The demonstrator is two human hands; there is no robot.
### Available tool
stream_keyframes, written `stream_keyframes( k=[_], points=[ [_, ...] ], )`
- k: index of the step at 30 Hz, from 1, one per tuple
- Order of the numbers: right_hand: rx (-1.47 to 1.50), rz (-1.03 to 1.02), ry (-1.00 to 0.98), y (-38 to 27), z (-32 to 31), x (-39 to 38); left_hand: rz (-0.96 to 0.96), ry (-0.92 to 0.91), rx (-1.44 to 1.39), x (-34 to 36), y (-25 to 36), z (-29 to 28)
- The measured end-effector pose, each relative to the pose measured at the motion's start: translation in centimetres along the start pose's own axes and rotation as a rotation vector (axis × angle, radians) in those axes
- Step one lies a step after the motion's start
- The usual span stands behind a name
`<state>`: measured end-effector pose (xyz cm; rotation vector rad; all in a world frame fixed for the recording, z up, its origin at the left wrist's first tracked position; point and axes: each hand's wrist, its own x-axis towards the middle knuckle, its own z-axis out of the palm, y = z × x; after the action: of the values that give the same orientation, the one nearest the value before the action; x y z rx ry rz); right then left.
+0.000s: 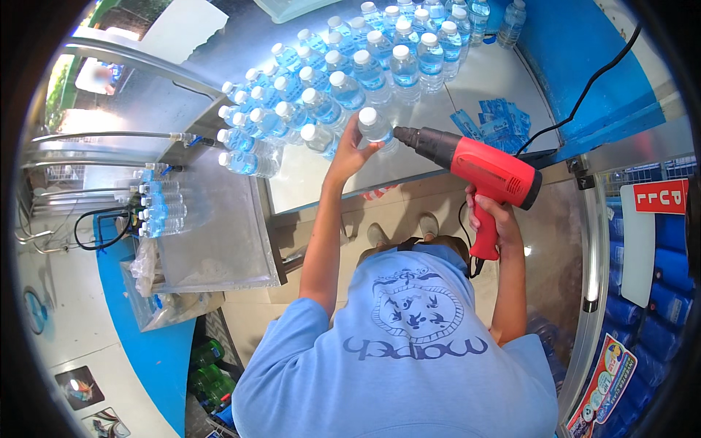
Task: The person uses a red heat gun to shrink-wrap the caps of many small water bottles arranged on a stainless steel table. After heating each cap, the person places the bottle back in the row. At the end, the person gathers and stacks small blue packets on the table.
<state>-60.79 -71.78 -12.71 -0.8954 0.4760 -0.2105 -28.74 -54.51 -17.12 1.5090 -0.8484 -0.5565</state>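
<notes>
We held a capped water bottle over the counter in our left hand's fingers, our right hand gripping the red heat gun, whose nozzle, if hot, could have scorched us or warped the plastic at such nearness.

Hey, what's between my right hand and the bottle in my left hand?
The head view shows the red-and-black heat gun, nozzle toward the water bottle, handle in your right hand.

Beige tiled floor; blue wall; metal counter left; glass door right.
</notes>
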Motion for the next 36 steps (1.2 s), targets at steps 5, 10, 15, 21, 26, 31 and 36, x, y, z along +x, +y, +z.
stream_keyframes(
  k=[5, 10, 15, 21, 26, 31, 36],
  points=[
    [-0.104, -0.01, 0.058, 0.6, 0.5, -0.1, 0.192, 0.09, 0.022, 0.6, 4.0, 0.2],
    [0.082, -0.114, 0.01, 0.8, 0.5, -2.3, 0.226, 0.013, 0.606, 2.0, 8.8, -0.3],
    [-0.089, -0.17, 0.07, 1.7, 0.9, -3.8, 0.067, 0.115, 0.814, 4.3, 9.4, 1.6],
    [-0.239, -0.132, 0.068, 3.1, 1.5, -4.1, -0.003, 0.103, 0.734, 4.8, 8.7, 1.8],
    [-0.202, -0.11, 0.08, 4.4, 1.8, -4.3, -0.018, 0.11, 0.749, 4.7, 8.7, 1.9],
    [-0.288, -0.103, 0.139, 5.1, 1.6, -4.6, 0.062, 0.148, 0.76, 4.8, 8.5, 2.2],
    [-0.29, -0.16, 0.152, 5.1, -0.1, -6.2, 0.097, 0.117, 0.736, 4.9, 10.9, 4.0]
  ],
)
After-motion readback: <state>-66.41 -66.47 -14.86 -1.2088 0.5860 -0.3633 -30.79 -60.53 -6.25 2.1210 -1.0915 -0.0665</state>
